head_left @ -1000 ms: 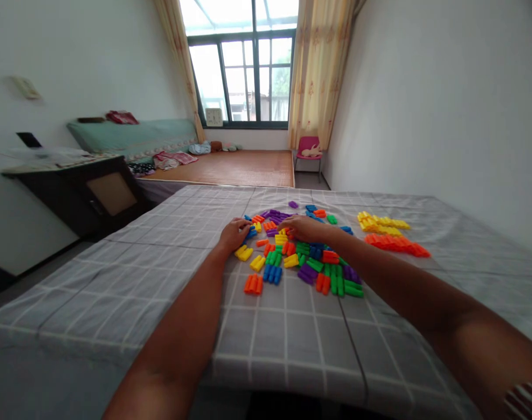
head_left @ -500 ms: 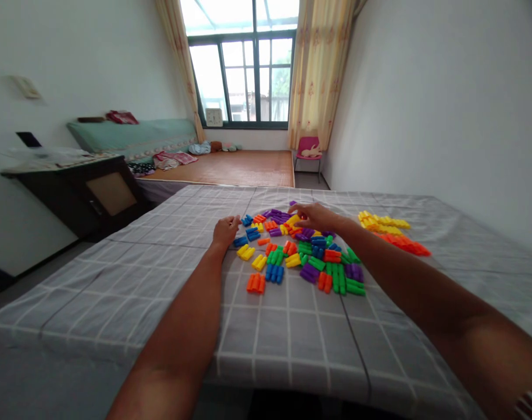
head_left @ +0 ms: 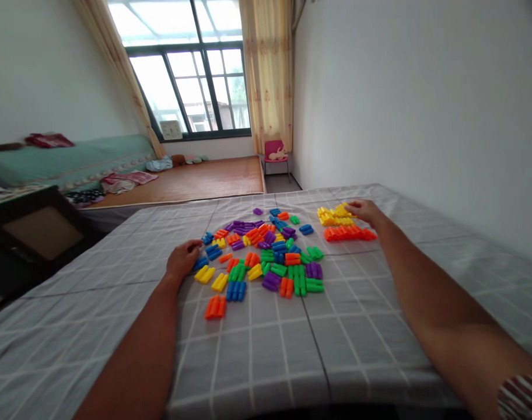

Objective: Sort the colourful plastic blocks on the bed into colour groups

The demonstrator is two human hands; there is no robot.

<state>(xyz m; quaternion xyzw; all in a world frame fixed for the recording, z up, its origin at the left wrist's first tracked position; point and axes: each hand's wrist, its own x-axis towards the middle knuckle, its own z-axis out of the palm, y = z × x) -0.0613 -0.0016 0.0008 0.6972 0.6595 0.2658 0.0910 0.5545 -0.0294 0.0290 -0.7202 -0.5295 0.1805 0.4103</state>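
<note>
A mixed spread of colourful ribbed plastic building blocks (head_left: 272,254) lies on the checked cloth, in purple, green, blue, orange and yellow. At its left edge my left hand (head_left: 182,258) rests with fingers curled, close beside some blue blocks (head_left: 213,252). Whether anything is inside those fingers is hidden. Over to the right, my right hand (head_left: 366,211) pinches a yellow block (head_left: 343,209) at the far right end of the yellow row (head_left: 329,218). Just in front of that row runs an orange row (head_left: 350,233) of joined blocks.
The grey checked cloth (head_left: 248,361) covers the table. Behind it are a bed with a brown mat (head_left: 213,178), a pink chair (head_left: 275,150) and a window (head_left: 196,87). A dark cabinet (head_left: 34,233) stands at left, a white wall (head_left: 401,105) at right.
My right hand has gone from the back of the mixed blocks to the yellow row on the right, with a yellow block. The view has turned right; my left hand stays by the blue blocks.
</note>
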